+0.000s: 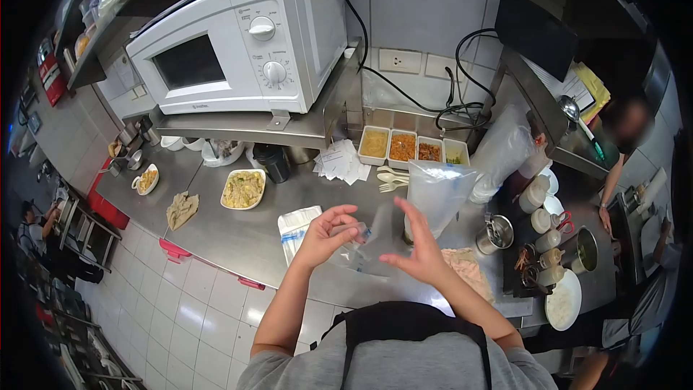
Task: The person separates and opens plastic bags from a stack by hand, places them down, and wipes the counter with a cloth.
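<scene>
My left hand (328, 235) is closed on a thin clear plastic bag (352, 258), which has a little blue print and hangs over the steel counter. On the bag's other side is my right hand (420, 253), its thumb and fingers spread apart with nothing visible in them. A white packet with a blue stripe (294, 232) lies beside my left hand. Just beyond my right hand stands a larger clear plastic bag (439, 191). Partly behind my right forearm lies a pinkish cloth (468, 272).
A white microwave (216, 43) sits on a raised shelf. Behind the work area are food tubs (402, 146), paper slips (341, 162) and plastic forks (392, 180). A bowl of food (243, 189) stands left; a metal container (494, 234) and bottles (535, 193) stand right. Another person's arm (612, 188) reaches in.
</scene>
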A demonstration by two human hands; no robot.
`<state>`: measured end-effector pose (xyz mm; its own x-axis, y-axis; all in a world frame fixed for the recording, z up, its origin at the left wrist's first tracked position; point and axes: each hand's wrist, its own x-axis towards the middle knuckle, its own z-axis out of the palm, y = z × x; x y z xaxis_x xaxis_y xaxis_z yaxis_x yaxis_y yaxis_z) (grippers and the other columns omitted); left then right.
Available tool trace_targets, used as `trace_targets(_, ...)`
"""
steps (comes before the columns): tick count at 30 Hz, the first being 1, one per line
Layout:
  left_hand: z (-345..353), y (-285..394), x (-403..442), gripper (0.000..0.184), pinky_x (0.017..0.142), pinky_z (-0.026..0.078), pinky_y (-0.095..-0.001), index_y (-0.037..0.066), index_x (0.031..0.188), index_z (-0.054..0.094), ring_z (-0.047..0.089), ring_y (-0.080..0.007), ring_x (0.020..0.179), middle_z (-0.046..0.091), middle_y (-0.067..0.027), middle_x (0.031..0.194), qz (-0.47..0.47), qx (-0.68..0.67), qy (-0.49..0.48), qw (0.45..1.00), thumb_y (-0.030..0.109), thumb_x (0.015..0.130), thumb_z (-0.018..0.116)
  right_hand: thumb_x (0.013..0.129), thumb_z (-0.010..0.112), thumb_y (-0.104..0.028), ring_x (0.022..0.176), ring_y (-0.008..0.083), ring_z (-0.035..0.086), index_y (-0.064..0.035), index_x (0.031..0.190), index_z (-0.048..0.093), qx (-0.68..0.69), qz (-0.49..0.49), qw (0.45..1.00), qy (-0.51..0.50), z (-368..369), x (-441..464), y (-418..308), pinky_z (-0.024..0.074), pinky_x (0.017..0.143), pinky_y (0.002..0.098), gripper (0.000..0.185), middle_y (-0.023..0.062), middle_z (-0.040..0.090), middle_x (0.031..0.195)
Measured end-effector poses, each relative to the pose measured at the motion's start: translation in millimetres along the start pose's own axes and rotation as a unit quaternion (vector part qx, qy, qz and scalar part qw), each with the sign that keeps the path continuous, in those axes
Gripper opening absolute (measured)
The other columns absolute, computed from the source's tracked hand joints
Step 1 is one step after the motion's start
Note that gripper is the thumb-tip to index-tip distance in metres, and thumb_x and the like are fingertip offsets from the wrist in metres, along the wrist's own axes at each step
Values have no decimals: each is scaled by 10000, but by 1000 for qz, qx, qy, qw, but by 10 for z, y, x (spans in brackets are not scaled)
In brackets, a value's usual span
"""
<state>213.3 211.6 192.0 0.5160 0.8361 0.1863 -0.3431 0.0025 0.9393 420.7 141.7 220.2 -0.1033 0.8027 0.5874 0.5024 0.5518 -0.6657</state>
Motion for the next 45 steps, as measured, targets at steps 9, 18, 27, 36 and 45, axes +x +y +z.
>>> trace_targets(9,131,99,-79,146,762,480,-300,-36,918,636,614,-168,841,638,-116,881,53,28,-7,998,76,828,611,775,676,-75,762,88,540,6,876,647,311,197,929,-34,-148,5,220,408,706,211,133,27,601,825)
trace_targets(18,525,-533,-65,242,744,464,-288,12,843,636,587,-151,805,615,-93,904,-105,-14,-248,963,225,892,530,868,571,-170,623,83,498,-11,783,606,362,270,891,35,-143,-294,361,391,581,206,184,4,543,672)
trace_targets(27,692,123,692,182,685,494,-254,53,883,540,586,-111,702,581,-29,792,-69,-180,-159,968,221,922,479,863,571,-161,530,50,465,-68,833,580,423,282,861,3,-1097,-57,327,399,470,215,99,-37,520,651)
trace_targets(36,338,-991,1282,252,529,462,-250,53,1001,589,574,-117,669,624,-33,802,-158,7,-64,985,263,867,550,863,530,-115,457,120,500,-35,936,536,309,385,840,224,-712,150,1196,348,350,255,108,23,512,595)
trace_targets(45,1047,-1419,688,235,531,464,-334,4,989,417,570,-222,559,568,-133,784,-92,81,270,955,232,936,410,887,480,-203,875,214,583,-8,1161,448,124,292,920,230,-33,-643,2438,503,689,336,337,105,565,1023)
